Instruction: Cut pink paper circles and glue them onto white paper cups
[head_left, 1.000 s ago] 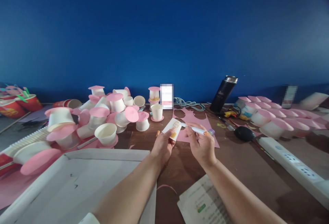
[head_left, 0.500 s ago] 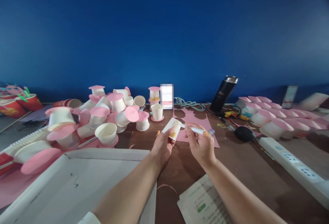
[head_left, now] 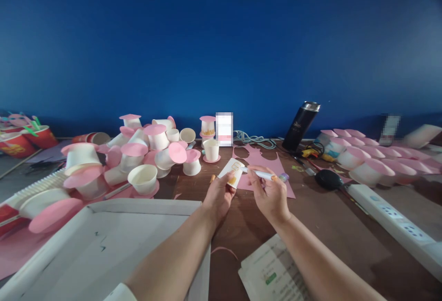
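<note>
My left hand (head_left: 221, 195) is closed around a small white paper cup (head_left: 235, 166), tipped on its side above the table. Yellow-orange shapes and outlines are drawn on the cup's wall. In the fingers of my right hand (head_left: 271, 195) is a white marker (head_left: 263, 174) with an orange end. The marker's tip points left and meets the cup's wall, or is very close to it. Behind the hands lies a cut-out sheet of pink paper (head_left: 257, 153). An orange marker cap (head_left: 212, 179) shows beside my left fingers.
Many white cups with pink discs (head_left: 157, 136) crowd the left side; more stand in rows (head_left: 373, 166) at right. Nearer are a white box lid (head_left: 145, 241), a printed booklet (head_left: 272, 269) and a power strip (head_left: 397, 222). A black thermos (head_left: 299, 126) leans against the wall.
The marker's tip has shifted very slightly over the cup's wall, with my right hand. My left hand and the cup stay practically in place.
</note>
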`<state>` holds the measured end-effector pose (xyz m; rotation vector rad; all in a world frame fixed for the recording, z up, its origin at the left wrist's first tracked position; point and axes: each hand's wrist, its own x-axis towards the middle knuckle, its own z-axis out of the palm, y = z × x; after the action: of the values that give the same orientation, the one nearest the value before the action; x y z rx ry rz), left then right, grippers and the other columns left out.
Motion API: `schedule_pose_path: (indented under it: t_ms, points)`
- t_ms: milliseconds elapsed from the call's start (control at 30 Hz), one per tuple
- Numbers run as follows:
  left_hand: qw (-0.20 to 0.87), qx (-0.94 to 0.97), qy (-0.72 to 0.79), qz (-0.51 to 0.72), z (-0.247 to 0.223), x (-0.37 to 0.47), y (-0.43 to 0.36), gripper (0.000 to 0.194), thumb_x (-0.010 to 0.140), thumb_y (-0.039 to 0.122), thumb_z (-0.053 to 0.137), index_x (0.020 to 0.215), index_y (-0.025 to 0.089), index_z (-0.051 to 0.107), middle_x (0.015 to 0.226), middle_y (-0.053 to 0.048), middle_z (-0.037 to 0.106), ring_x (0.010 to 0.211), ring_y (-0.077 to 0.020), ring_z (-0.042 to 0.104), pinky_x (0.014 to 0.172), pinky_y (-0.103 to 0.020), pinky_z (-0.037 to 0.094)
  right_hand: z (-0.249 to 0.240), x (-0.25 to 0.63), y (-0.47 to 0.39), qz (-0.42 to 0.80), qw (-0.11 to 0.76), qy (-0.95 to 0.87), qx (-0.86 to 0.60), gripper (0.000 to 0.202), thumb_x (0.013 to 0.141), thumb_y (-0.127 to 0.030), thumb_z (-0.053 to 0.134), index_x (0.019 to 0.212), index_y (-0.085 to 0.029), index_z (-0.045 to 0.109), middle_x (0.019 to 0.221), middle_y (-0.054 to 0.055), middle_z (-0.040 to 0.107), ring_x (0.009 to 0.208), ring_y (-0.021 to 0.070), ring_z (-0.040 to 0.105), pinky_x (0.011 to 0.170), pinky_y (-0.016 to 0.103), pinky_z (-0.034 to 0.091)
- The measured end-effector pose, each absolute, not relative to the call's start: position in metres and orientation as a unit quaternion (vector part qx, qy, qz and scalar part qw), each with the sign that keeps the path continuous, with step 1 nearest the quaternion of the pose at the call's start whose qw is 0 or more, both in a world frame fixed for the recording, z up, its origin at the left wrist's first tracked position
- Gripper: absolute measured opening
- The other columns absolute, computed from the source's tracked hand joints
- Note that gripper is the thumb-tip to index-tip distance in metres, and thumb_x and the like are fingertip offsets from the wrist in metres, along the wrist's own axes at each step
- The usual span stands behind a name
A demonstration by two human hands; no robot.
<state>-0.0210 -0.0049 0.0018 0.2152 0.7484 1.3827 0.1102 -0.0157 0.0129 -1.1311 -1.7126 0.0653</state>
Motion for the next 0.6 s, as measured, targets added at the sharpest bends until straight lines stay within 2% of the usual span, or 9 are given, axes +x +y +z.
schedule_pose_path:
  t_ms: [467,600]
  points:
    - [0.702,0.095,0.334,0.622,0.0035,-0.0216,-0.0053,0.011,0.071,0.009,0.069,0.078,0.015,0.065,0.084,-0.003,0.067,0.064,-0.0068,0.055,0.048,-0.014,0.034,0.0141,0.1095,-0.0162,0.034,0.522,-0.710,-0.472,0.021,0.091,-0.029,0.052,0.100,-0.016,0.066,0.094,0.006,0.072,0.066,0.0130,0.065,0.065,0.023,0.050]
    - [0.700,0.087,0.341,0.621,0.0033,-0.0212,-0.0052,0.012,0.071,0.008,0.069,0.080,0.015,0.064,0.086,-0.003,0.068,0.067,-0.0067,0.056,0.049,-0.014,0.035,0.0157,0.1099,-0.0170,0.033,0.532,-0.705,-0.469,0.020,0.091,-0.030,0.053,0.099,-0.017,0.067,0.082,0.003,0.070,0.063,0.0121,0.063,0.065,0.024,0.049]
